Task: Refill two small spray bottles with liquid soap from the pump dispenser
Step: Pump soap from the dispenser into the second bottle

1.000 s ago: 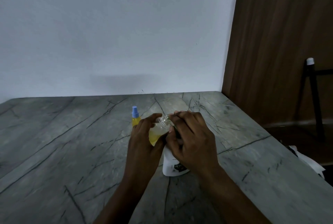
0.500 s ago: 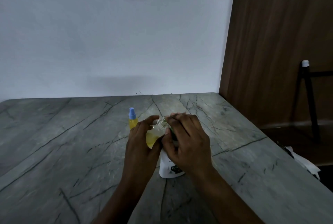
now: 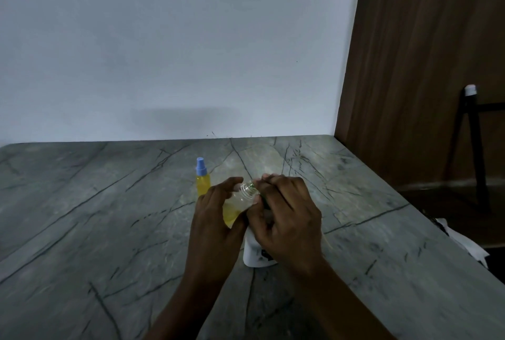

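Note:
My left hand (image 3: pixel 216 219) grips a small clear spray bottle (image 3: pixel 240 201) with its cap off, tilted so its threaded neck points up and to the right. Yellow soap fills its lower part. My right hand (image 3: pixel 287 219) covers the top of the white pump dispenser (image 3: pixel 255 253), whose base stands on the table; the pump head is hidden under my fingers, right at the bottle's mouth. A second small spray bottle (image 3: pixel 202 178), full of yellow liquid and closed with a blue cap, stands upright just behind my left hand.
The grey veined stone table (image 3: pixel 95 216) reaches the white wall at the back. Its right edge borders a brown wooden panel (image 3: pixel 423 66). A black stand (image 3: pixel 470 143) and white paper (image 3: pixel 461 241) lie beyond that edge.
Both hands stay on the open bottle and the dispenser, shifting only slightly. The view has drifted a little.

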{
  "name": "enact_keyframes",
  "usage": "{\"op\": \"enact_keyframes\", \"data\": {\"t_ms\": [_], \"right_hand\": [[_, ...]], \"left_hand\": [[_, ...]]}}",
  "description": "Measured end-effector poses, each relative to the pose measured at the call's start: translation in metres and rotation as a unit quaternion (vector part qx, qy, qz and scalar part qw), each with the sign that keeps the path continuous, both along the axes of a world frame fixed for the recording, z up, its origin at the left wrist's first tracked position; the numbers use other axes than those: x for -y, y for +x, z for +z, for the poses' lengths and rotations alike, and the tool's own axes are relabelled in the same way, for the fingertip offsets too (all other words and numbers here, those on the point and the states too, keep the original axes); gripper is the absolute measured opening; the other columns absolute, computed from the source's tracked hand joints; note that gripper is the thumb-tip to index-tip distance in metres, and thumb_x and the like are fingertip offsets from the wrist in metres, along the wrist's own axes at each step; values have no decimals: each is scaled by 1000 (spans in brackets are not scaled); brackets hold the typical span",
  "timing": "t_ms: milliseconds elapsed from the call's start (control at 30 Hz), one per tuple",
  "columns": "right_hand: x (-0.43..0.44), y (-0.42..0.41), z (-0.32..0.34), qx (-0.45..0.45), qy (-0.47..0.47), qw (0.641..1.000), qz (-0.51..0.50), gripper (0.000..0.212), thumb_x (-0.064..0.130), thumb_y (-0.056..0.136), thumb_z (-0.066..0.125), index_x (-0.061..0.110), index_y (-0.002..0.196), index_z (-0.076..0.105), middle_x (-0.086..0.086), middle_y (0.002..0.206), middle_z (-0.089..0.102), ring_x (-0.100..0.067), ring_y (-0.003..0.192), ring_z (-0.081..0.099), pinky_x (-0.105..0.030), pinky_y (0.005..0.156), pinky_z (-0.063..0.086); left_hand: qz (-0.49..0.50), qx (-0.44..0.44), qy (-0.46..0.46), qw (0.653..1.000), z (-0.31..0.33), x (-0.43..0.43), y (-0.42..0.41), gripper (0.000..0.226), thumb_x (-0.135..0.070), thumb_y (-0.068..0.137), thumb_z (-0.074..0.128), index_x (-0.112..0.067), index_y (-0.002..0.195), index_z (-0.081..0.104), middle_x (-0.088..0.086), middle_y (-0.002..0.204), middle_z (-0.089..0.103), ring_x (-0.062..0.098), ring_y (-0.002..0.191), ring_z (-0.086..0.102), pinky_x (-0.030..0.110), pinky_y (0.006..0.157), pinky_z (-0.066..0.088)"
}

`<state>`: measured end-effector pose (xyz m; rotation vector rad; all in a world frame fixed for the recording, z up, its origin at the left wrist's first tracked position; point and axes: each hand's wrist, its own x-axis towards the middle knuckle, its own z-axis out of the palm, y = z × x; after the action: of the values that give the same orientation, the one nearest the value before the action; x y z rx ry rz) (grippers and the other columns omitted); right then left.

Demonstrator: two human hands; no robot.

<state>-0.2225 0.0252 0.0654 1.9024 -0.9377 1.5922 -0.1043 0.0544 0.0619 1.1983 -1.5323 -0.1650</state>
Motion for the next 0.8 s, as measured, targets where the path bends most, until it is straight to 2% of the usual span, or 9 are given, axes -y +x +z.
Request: {"op": "enact_keyframes", "data": {"t_ms": [167,300,433,600,700,800], "right_hand": [[3,1,-1,-4,2,1000,-3,25,18,84,55,0,87,73,-11,90,69,-18,89,57,-21,77,45],[2,-2,6,-23,-4,1000,-11,24,17,84,54,1,85,72,-9,86,68,-20,83,59,-24,68,47],[0,-4,18,-33,-6,999,-9,21,15,83,55,3,84,72,-7,84,67,-19,80,57,-23,62,46],[-4,-5,21,-42,-2,999,-15,23,17,83,53,3,85,72,-7,84,66,-17,82,53,-22,61,45],[-4,-4,21,-43,1,999,-15,25,18,83,53,3,87,72,-8,86,67,-16,85,53,-22,60,47],[-4,-4,17,-42,-2,999,-11,27,18,83,54,1,91,72,-10,90,68,-17,90,52,-22,68,47]], "left_hand": [[0,-4,4,1000,-2,2,0,48,-8,78,69,-32,115,50,-13,107,55,-7,101,48,6,76,36],[1,-6,4,1000,1,0,0,47,-10,79,69,-32,115,50,-16,105,54,-8,100,49,2,78,35],[0,-17,5,1000,11,-2,-2,45,-11,79,69,-33,113,50,-12,106,55,0,96,51,6,75,35],[2,-6,4,1000,15,-3,-2,46,-11,78,70,-34,112,48,-20,101,51,-7,93,49,5,74,36],[5,-9,0,1000,15,-4,-3,47,-10,78,71,-33,112,49,-16,103,52,-6,94,49,9,76,35],[5,-10,-7,1000,15,-4,-4,47,-9,78,71,-32,113,49,-21,101,51,-12,96,46,7,76,35]]}}
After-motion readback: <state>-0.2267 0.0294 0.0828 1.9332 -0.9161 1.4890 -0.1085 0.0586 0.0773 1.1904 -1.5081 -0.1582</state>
